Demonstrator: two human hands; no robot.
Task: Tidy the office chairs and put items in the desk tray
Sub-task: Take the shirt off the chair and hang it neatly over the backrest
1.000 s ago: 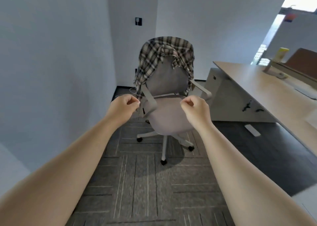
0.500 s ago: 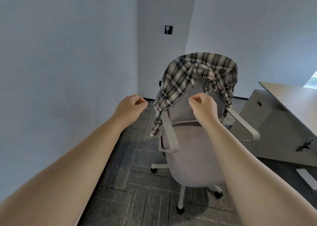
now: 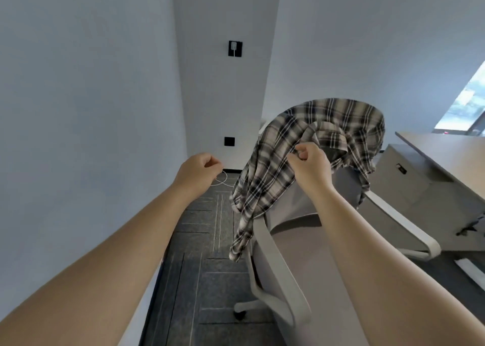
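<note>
Bare carpet (image 3: 210,280) runs at 12 o'clock between wall (image 3: 78,109) and chair (image 3: 301,254). We've stepped closer; our left hand (image 3: 196,168) is fisted, empty; our right hand (image 3: 311,162) seemingly pinches the plaid shirt (image 3: 278,162).

Shirt (image 3: 309,146) at 1 o'clock: soft woven cloth, plaid in cream, grey and black, matt, creased and limp. Chair (image 3: 301,240) beneath it: grey upholstery cloth on back and seat, matt and fine-grained; armrests (image 3: 278,275) in smooth pale plastic with a slight sheen. Floor (image 3: 207,280) at 6 o'clock: dark grey carpet tiles, rough and speckled, with thin pale lines. Table (image 3: 446,156) at 3 o'clock: smooth, matt, light wood-look top. Walls (image 3: 78,109): flat matt paint. Cord (image 3: 223,180) at 10 o'clock: thin, white, smooth.
</note>
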